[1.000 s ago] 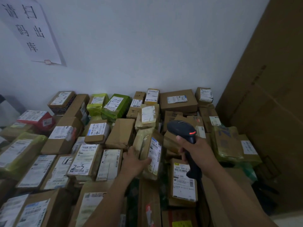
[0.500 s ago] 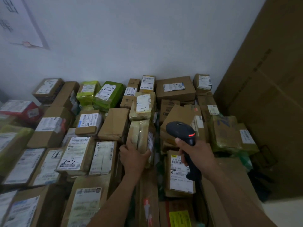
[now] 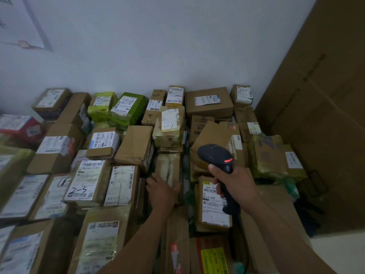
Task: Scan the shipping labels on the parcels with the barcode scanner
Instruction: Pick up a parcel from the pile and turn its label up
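My right hand (image 3: 235, 182) grips the handle of a black barcode scanner (image 3: 216, 157) with a red light on its head, held over the middle of a pile of parcels. My left hand (image 3: 162, 191) lies on the near end of a tan taped parcel (image 3: 168, 169) in the middle of the pile; its fingers spread over the parcel's end and its label is out of sight. Just below the scanner stands a brown box with a white shipping label (image 3: 214, 204). Many other labelled boxes fill the pile, among them one marked "2-3" (image 3: 86, 180).
Green wrapped parcels (image 3: 126, 107) and brown boxes (image 3: 208, 101) line the white wall at the back. Large flat cardboard sheets (image 3: 324, 115) lean on the right. A paper notice (image 3: 21, 22) hangs on the wall at upper left. A yellow sticker (image 3: 214, 261) shows at the bottom.
My left hand has turned the tan parcel down into the pile, so its white label no longer shows. The scanner stays in my right hand, almost in the same place.
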Demonstrator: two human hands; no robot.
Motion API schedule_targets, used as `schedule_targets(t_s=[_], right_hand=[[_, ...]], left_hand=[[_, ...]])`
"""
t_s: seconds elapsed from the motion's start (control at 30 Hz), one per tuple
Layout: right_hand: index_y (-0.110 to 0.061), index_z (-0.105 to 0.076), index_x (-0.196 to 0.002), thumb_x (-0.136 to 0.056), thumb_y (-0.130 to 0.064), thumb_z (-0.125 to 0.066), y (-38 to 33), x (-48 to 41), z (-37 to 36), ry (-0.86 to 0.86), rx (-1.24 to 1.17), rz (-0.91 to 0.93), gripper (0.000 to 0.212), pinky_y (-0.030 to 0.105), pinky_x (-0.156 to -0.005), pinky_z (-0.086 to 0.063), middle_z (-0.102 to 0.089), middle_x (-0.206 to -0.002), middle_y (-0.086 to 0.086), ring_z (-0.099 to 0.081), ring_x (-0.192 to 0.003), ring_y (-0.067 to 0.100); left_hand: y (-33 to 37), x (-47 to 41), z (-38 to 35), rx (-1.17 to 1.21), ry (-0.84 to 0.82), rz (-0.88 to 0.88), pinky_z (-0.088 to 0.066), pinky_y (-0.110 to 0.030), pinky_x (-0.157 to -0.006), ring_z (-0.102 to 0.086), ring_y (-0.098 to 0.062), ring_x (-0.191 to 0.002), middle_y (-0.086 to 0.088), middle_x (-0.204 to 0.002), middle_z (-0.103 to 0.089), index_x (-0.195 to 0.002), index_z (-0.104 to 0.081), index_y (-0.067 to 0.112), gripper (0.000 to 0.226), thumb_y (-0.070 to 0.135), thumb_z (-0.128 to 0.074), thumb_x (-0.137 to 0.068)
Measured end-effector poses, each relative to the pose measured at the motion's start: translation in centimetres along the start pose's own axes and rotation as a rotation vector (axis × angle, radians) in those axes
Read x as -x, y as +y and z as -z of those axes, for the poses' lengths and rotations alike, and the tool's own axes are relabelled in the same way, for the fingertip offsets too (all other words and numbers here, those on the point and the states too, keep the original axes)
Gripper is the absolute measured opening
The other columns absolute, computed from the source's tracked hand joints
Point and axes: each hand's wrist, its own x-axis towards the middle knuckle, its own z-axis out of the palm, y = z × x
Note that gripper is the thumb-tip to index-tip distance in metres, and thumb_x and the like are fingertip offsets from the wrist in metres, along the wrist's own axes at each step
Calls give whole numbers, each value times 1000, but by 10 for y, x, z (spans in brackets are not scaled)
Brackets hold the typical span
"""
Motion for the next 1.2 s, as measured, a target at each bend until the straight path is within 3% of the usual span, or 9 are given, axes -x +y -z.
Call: schedule_targets(t_s=[0.17,0.33,0.4,0.5,0.57,0.7,0.9,1.03,1.2], right_hand=[[0,-61,-74,-89,-31,-68,8,-5,8,70,-1,-17,35,26,-46,-47,-59,-48,5,-53,-40,15],[-1,-60,-72,-88,-33,-68,12,-9,17,181,-121,-34,36,31,-50,-47,-59,-57,11,-52,-44,19],[-1,-60,-75,-89,-33,-68,10,-11,20,219,-172,-54,35,28,-46,-46,-59,-58,9,-53,-44,19],[-1,-61,-70,-89,-34,-67,5,-11,23,257,-217,-70,38,27,-45,-46,-59,-55,8,-53,-45,20],[-1,-61,-69,-89,-34,-67,2,-12,24,270,-242,-69,39,28,-45,-45,-58,-56,9,-52,-43,19],[-3,-62,-71,-88,-34,-69,-1,-13,24,274,-264,-73,36,29,-47,-47,-60,-59,8,-54,-45,18],[-6,-65,-78,-86,-43,-69,-1,-21,12,220,-190,-61,38,37,-59,-51,-65,-62,7,-60,-53,21],[-8,-63,-78,-88,-35,-67,-17,-31,-2,166,-226,-17,29,35,-58,-50,-62,-63,8,-57,-54,21],[-8,-62,-68,-88,-38,-68,-39,-61,-10,146,-136,40,37,37,-59,-50,-61,-57,8,-56,-51,24]], left_hand=[[8,-5,-11,113,-54,-11,-36,-40,-106,-28,-35,-133,-20,-146,-18,-155,-7,5,99,53,-63,-88],[42,15,16,336,381,-281,-44,-37,-95,-43,-29,-126,-17,-141,-38,-146,-38,12,65,46,-54,-93],[67,25,35,358,419,-411,-46,-37,-98,-42,-26,-130,-14,-146,-35,-148,-34,15,73,56,-50,-90],[102,29,49,158,260,-501,-38,-42,-111,-27,-25,-144,-9,-158,-20,-155,-13,20,101,76,-52,-80],[116,26,47,20,144,-518,-32,-43,-115,-24,-26,-145,-11,-160,-18,-156,-4,16,118,79,-58,-73],[118,21,42,70,32,-436,-44,-42,-103,-40,-26,-134,-9,-150,-29,-156,-2,16,122,60,-77,-70],[71,23,53,237,174,-265,-47,-47,-101,-36,-25,-134,-6,-150,-24,-156,3,21,127,57,-79,-67],[33,23,52,250,170,-123,-46,-40,-97,-39,-26,-130,-10,-150,-25,-156,3,13,122,50,-78,-73],[10,23,39,182,13,-63,-37,-39,-108,-30,-30,-138,-14,-154,-16,-154,11,9,125,55,-75,-76]])
